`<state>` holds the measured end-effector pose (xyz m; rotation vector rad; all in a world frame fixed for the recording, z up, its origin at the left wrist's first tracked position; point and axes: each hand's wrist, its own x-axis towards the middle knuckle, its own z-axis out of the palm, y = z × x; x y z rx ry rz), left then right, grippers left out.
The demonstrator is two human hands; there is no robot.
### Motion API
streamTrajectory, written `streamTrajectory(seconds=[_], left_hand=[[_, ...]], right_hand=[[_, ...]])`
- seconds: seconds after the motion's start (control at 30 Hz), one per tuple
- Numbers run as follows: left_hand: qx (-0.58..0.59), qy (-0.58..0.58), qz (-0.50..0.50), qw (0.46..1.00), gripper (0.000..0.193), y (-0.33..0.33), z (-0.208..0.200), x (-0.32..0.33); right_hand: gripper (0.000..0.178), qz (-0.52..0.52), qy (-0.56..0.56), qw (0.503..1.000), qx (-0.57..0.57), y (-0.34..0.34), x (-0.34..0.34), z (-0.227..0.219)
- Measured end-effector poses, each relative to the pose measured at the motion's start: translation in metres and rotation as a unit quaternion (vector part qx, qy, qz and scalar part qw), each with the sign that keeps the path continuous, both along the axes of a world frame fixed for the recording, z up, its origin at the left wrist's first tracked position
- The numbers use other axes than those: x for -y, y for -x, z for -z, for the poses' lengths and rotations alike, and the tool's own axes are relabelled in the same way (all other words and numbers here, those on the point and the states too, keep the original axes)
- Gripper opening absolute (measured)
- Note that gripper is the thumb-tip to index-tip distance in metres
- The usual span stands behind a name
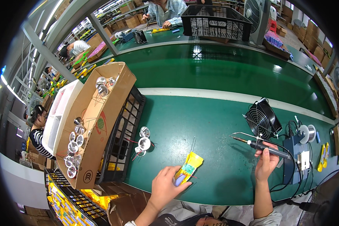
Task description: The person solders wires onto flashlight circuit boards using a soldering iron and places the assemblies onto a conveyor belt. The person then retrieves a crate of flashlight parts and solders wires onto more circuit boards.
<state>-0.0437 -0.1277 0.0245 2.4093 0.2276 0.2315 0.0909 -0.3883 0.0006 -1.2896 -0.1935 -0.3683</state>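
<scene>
My left hand (165, 185) is closed around a yellow plastic housing (195, 159) near the bench's front edge. Inside the housing show a small green circuit board (188, 168) and a purple cylinder (179, 179); thin wires stick out of it. In my right hand (266, 165) is a soldering iron (270, 148), with a thin curved metal tube beside its tip. The tip points left, above the bench and apart from the housing. Left of the housing, two silver reflector cups (144, 143) with red and dark wires lie on the green bench (211, 124).
A black fan (262, 118) stands behind the iron. On the right are a blue soldering station (293, 148), a wire spool (308, 133) and cables. A cardboard tray (92, 132) with several reflectors sits over a black crate (118, 145). Co-workers sit beyond the green belt (214, 67).
</scene>
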Motion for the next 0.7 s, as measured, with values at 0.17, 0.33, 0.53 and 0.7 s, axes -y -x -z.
streamTrajectory(seconds=[0.17,0.33,0.53,0.7], left_hand=[[-0.036,-0.131,0.11,0.985,0.038,-0.019,-0.013,-0.011],[-0.026,-0.251,0.328,0.91,0.03,-0.075,-0.017,-0.017],[0.041,-0.31,0.521,0.794,0.025,-0.098,-0.017,-0.013],[0.024,-0.235,0.419,0.877,0.038,-0.082,-0.033,-0.031]], right_hand=[[0.023,0.005,0.01,1.0,0.008,0.001,-0.003,-0.004],[0.025,0.041,0.009,0.997,0.068,-0.002,0.011,-0.015],[0.024,0.031,0.0,0.998,0.05,-0.004,0.008,-0.014],[0.024,0.04,-0.021,0.999,0.029,-0.006,0.009,-0.012]])
